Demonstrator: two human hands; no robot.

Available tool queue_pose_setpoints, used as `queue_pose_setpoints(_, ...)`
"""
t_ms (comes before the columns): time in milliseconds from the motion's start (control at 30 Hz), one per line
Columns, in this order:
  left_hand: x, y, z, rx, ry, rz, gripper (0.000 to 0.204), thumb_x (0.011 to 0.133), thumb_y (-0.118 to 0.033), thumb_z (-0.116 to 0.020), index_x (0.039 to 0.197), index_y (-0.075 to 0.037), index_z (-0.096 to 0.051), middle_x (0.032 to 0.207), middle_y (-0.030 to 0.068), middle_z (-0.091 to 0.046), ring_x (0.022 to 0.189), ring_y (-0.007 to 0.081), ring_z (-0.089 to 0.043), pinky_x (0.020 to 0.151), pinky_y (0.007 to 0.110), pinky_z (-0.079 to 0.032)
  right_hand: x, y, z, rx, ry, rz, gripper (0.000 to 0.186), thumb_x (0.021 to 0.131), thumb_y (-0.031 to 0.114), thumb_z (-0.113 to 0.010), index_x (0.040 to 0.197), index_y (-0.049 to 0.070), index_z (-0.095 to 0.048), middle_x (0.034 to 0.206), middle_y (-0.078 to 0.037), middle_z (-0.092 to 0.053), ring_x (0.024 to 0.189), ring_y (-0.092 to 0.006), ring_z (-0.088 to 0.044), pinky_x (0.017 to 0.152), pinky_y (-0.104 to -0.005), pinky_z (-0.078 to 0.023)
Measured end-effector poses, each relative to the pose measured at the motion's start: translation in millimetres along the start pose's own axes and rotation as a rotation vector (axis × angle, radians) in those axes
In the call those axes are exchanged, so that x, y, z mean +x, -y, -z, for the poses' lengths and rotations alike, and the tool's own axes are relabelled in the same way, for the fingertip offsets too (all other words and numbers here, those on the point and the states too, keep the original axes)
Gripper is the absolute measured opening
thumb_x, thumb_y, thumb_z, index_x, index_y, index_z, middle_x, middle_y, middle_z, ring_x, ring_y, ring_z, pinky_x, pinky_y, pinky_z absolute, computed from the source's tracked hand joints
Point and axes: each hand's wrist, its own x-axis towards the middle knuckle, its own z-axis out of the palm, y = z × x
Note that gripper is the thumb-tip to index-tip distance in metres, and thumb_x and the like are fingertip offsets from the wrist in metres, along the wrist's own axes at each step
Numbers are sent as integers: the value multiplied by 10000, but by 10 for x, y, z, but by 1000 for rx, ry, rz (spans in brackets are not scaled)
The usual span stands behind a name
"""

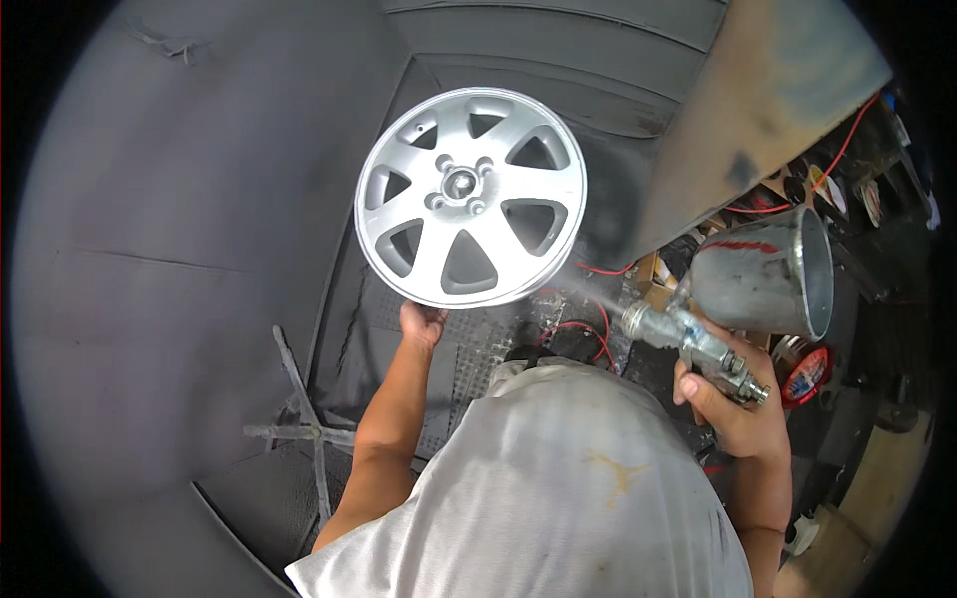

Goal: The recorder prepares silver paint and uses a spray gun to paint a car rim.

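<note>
Presently catalogued: one silver alloy wheel (471, 196), seven-spoked, face toward the camera, held up off the floor by the left hand (423, 323), which grips its lower rim from beneath; the fingers are curled around the rim edge, their tips hidden behind it. One spray gun (698, 344), metal body with an open-topped metal cup (768, 271) above it, held in the right hand (733, 409), fingers wrapped tight about the grip; whether one rests on the trigger cannot be told. A thin mist runs from the nozzle toward the wheel's lower right rim. Surroundings: dark overspray-coated wall panels (179, 249), a grated floor (469, 349), a red hose (588, 329) looped near the feet. Risks, as judged: the one-handed hold at the rim may let the wheel swing or slip, smearing wet coat; mist may reach the gripping hand; tipping the open cup could spill paint; the hose could snag a foot.
</note>
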Motion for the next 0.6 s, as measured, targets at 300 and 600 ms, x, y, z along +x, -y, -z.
queue_pose_setpoints(300, -71, -11, -102, 33, 65, -8, 488, 1052, -299, -302, 1468, -64, -403, 1539, 97, -400, 1396, 268, -405, 1089, 438, -367, 4, -87, 0, -81, 246, -33, 493, 856, 108, -724, 1306, -46, -594, 852, -55, -644, 803, -147, -605, 805, -293, -477)
queue_pose_setpoints(600, -201, 503, -424, -29, -4, 50, 401, 1048, -244, -320, 1393, -106, -471, 1384, 64, -517, 1280, 214, -471, 1027, 423, -405, -40, -68, 265, -94, 17, -58, 533, 818, 90, -751, 1306, -58, -594, 868, -54, -658, 816, -134, -611, 832, -291, -489)
